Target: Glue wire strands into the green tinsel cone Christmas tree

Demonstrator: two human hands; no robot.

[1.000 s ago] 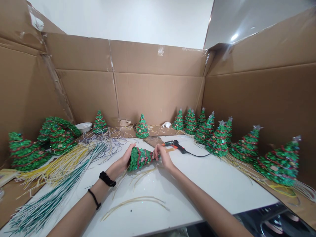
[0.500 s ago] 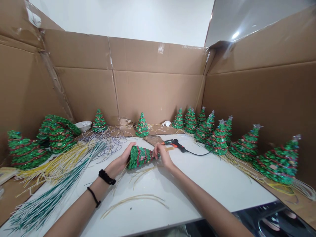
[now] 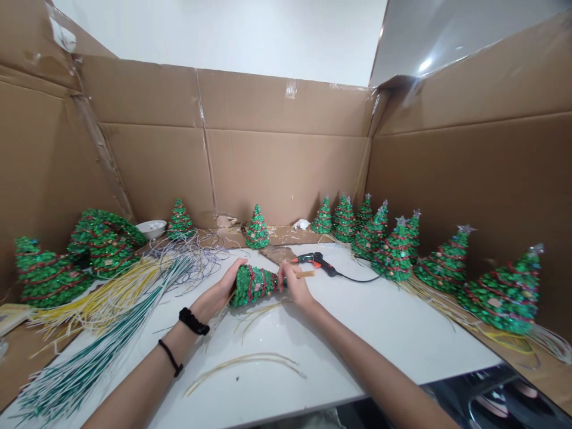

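Note:
A small green Christmas tree point(image 3: 254, 286) with red garland lies on its side above the white tabletop point(image 3: 379, 333). My left hand point(image 3: 227, 283) is wrapped round its wide base. At the narrow tip, the fingers of my right hand point(image 3: 292, 284) are pinched together. A tan flat stick point(image 3: 306, 274) sticks out past the right side of that hand. What the fingertips touch at the tip is partly hidden. Just beyond lies a glue gun point(image 3: 316, 260) with a black and orange body, its nozzle over a brown board point(image 3: 276, 254).
Finished trees point(image 3: 395, 256), several with silver stars, line the right side. Other trees point(image 3: 107, 244) stand at left and back. Bundles of green point(image 3: 102, 339) and yellow strands point(image 3: 111, 286) cover the left. Loose pale strips point(image 3: 241, 359) lie in front. Cardboard walls point(image 3: 286, 161) enclose the table.
My right hand has shifted slightly down at the tree's tip, and the tan stick has moved with it and tilted a little. My left hand and the tree are nearly unmoved.

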